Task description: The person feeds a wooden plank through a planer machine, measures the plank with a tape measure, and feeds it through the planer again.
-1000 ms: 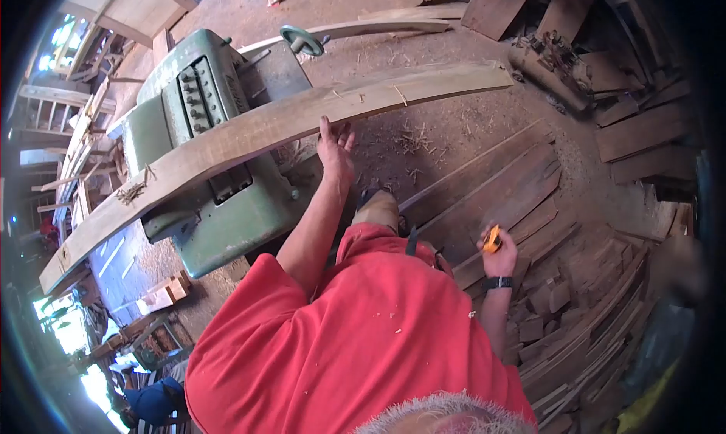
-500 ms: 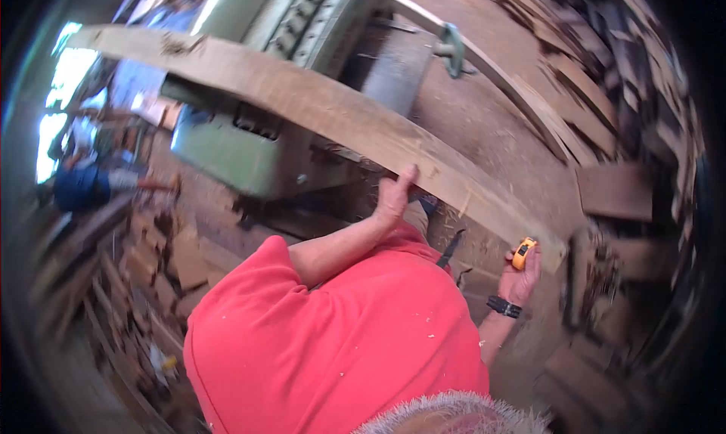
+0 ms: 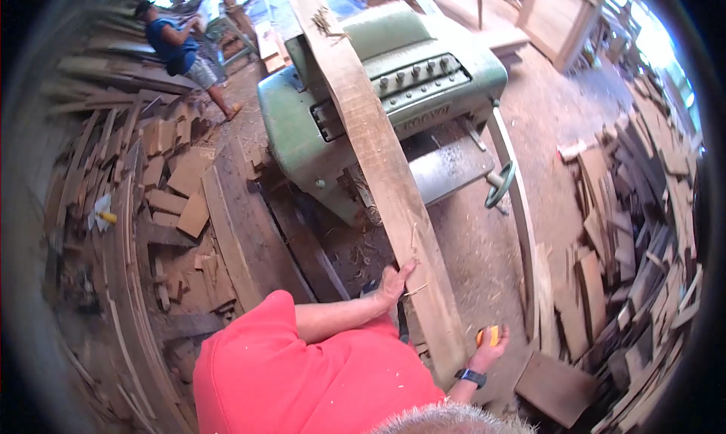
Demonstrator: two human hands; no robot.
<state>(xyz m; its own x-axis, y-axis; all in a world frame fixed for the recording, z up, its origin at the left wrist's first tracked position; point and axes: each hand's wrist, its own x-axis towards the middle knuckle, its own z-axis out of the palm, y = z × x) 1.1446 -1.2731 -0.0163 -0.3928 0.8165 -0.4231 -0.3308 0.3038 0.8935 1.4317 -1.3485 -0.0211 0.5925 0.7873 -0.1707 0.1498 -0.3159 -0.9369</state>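
Note:
A long wooden plank (image 3: pixel 374 147) runs from the top of the view down to my right side, passing over the green machine. My left hand (image 3: pixel 393 284) grips the plank's left edge near its lower end, thumb on top and the other fingers mostly out of sight beneath. Just right of the plank's near end, my right hand (image 3: pixel 490 351) is closed around a yellow tape measure (image 3: pixel 490 336). Shavings lie on the plank's upper face, with a clump near its far end.
The green planing machine (image 3: pixel 295 124) stands ahead, with a handwheel (image 3: pixel 499 184) on its right. Wood offcuts (image 3: pixel 170 192) are heaped at left, and stacked boards (image 3: pixel 643 245) line the right. A person in a blue shirt (image 3: pixel 170 48) stands at the far left.
The view has swung round, so the plank now runs more steeply and the machine shows more fully. Both hands keep their holds on the plank and the tape measure.

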